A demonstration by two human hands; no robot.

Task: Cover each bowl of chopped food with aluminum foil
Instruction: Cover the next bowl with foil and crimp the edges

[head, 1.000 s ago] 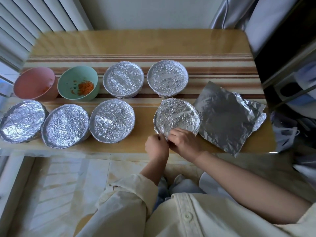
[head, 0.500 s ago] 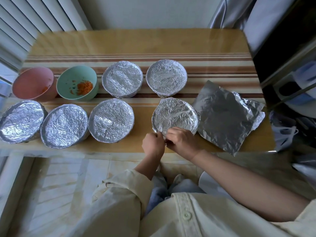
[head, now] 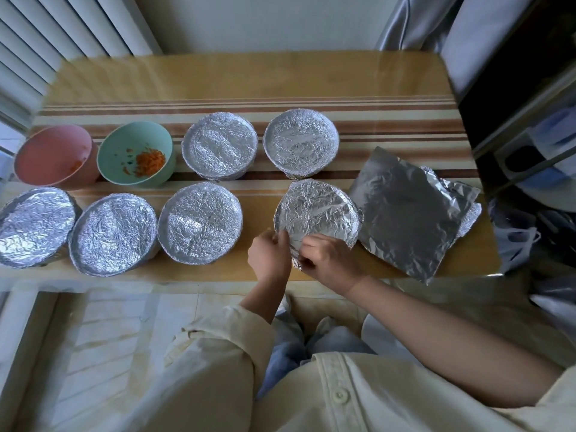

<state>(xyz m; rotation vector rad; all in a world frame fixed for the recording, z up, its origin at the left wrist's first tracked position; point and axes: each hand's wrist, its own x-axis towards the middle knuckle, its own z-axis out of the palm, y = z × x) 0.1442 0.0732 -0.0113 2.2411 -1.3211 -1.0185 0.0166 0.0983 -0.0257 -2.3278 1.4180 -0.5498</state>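
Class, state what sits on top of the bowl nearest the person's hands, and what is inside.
Crumpled foil covers its top; the left hand and right hand pinch its near edge. The foil hides the contents.

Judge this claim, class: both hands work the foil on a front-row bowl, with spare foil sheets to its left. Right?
No: the head view shows the spare foil sheets right of the bowl. The left hand and right hand do work its foil.

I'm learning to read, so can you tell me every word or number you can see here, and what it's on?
There are none to read: no words, numbers or signs.
The foil covers, pink bowl, green bowl and spare foil are all plain.
The bag at the right is too blurred to tell.
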